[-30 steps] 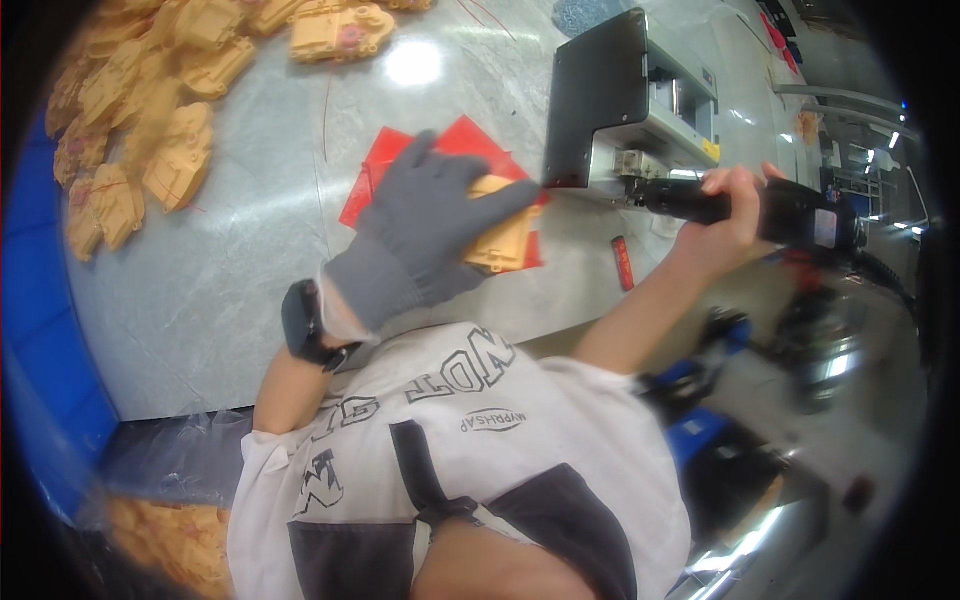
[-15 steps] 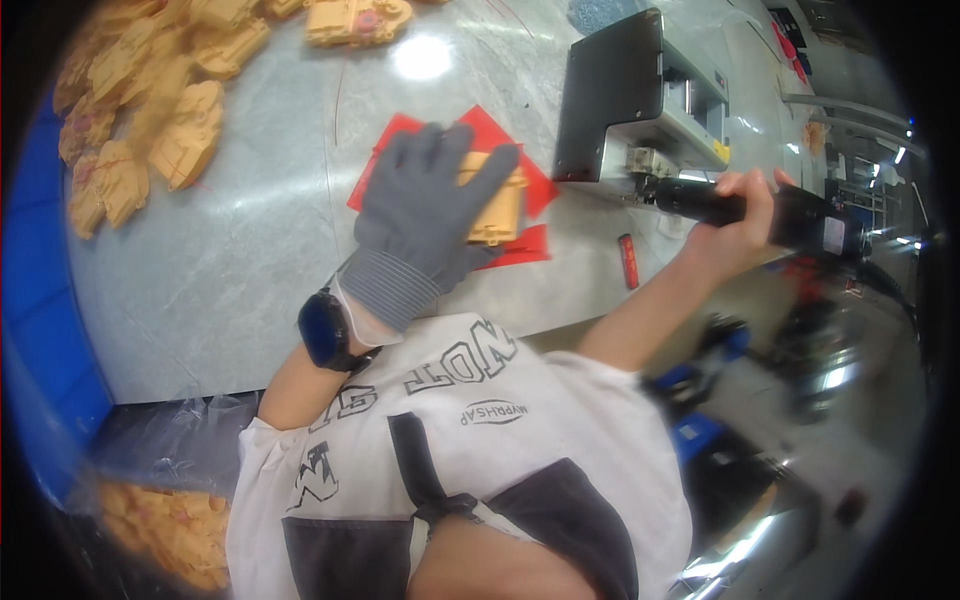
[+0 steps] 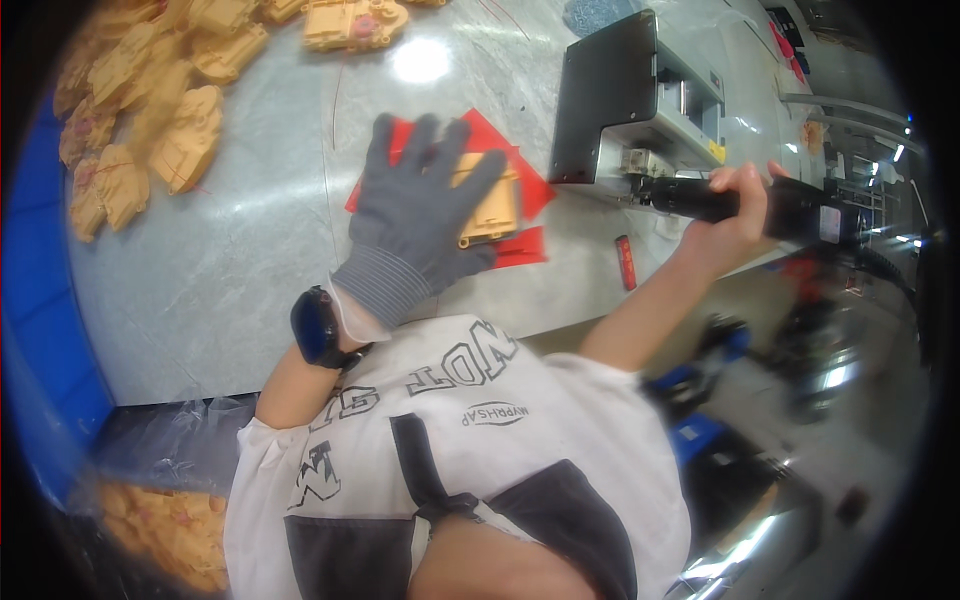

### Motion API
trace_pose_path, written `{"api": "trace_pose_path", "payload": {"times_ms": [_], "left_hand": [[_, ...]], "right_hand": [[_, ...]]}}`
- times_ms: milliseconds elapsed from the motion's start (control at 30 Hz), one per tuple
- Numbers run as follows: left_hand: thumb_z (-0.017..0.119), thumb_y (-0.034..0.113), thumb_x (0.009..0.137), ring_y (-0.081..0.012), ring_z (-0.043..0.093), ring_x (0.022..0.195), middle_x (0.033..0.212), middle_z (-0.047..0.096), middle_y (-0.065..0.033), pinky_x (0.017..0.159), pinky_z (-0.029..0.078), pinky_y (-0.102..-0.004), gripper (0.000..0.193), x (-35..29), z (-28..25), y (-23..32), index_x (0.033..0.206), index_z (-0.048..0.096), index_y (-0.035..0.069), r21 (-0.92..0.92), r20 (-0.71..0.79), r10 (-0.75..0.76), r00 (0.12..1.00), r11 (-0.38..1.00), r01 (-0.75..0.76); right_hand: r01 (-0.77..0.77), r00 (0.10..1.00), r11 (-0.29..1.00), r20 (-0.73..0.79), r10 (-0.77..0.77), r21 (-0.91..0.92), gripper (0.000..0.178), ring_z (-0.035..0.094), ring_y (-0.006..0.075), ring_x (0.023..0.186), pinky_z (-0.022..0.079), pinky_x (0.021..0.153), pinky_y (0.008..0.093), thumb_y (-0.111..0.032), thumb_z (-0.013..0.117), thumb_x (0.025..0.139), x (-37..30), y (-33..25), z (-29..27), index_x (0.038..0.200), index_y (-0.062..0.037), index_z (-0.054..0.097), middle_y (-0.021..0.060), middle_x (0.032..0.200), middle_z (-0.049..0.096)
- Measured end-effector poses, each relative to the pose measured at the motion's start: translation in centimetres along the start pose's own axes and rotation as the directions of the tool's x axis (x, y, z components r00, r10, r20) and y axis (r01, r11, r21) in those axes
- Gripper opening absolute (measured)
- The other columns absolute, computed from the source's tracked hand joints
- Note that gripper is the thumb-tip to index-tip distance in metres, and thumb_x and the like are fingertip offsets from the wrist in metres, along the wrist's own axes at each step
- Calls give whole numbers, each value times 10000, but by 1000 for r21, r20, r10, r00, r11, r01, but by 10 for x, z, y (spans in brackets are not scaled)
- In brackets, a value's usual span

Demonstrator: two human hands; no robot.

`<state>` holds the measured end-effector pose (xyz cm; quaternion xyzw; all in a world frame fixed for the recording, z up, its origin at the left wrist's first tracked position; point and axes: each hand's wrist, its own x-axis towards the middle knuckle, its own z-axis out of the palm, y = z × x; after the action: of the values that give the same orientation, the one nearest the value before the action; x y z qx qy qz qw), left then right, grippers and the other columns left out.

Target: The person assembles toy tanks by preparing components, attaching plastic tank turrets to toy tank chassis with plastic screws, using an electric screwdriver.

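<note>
My left hand (image 3: 408,205) splays open over a yellow housing (image 3: 493,212), my right hand (image 3: 738,218) grips a black driver (image 3: 795,210), long axis crosswise, tip left, floor (image 3: 875,425) beyond the surface's (image 3: 270,240) near edge.

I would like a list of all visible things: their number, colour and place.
Moulded plastic part: one, yellow, centre.
Flat sheeting: count unclear, red, beneath that part.
Loose moulded parts: many, yellow, upper and lower left.
Smooth table: one, grey, centre.
Box-shaped machine: one, black and grey, upper right.
Cylindrical tool: one, black, right.
Small stick-shaped object: one, red, table's right side.
Thin wires: several, red, upper area.
Crumpled bundle: one, blue, top edge.
Panels: several, blue, left edge.
Watch: one, black, left of centre.
Shirt: one, mostly white, bottom centre.
Far right: too blurred to count.
Left hand: one, grey-gloved, partly over the plastic part.
Right hand: one, bare, around the tool.
</note>
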<state>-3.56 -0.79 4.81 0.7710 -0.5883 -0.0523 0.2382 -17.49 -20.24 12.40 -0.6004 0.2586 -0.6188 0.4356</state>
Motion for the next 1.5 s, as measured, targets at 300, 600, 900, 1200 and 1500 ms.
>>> {"api": "trace_pose_path", "payload": {"times_ms": [300,600,900,1200,1500], "left_hand": [[672,378,687,-352,390,1157,1254,393,-198,973,295,-447,661,-9,-21,-17,1241,437,104,-586,-187,-82,979,809,-44],[507,172,821,-330,495,1003,1109,524,-180,880,389,-361,347,2,13,-39,1131,517,17,-440,-118,-37,992,898,-19],[522,162,797,-333,502,919,1043,552,-170,856,381,-378,314,-1,19,-38,1074,543,16,-489,-176,-65,982,872,-30],[566,151,762,-320,508,891,1030,559,-159,832,396,-374,298,-3,25,-42,1039,571,43,-509,-241,-100,965,860,-38],[568,165,761,-297,526,900,1026,564,-151,906,348,-389,298,-1,25,-40,1034,575,47,-527,-224,-122,967,850,-15]], "right_hand": [[-66,997,998,26,66,16,285,451,141,473,390,514,266,41,559,697,-12,-7,-8,970,30,479,66,613,461],[-186,918,904,396,21,385,443,459,161,485,396,546,339,-12,517,702,-88,-46,19,1121,-48,380,51,601,458],[-184,900,942,434,46,282,427,466,176,480,404,517,339,43,531,693,-102,-39,49,1074,-56,365,69,623,480],[-223,856,909,517,9,353,393,465,181,476,402,522,335,33,524,708,-97,-40,39,1057,-60,368,76,606,479],[-234,830,935,556,49,266,415,478,186,483,404,523,350,26,539,700,-92,-26,44,1070,-50,367,79,615,481]]}}
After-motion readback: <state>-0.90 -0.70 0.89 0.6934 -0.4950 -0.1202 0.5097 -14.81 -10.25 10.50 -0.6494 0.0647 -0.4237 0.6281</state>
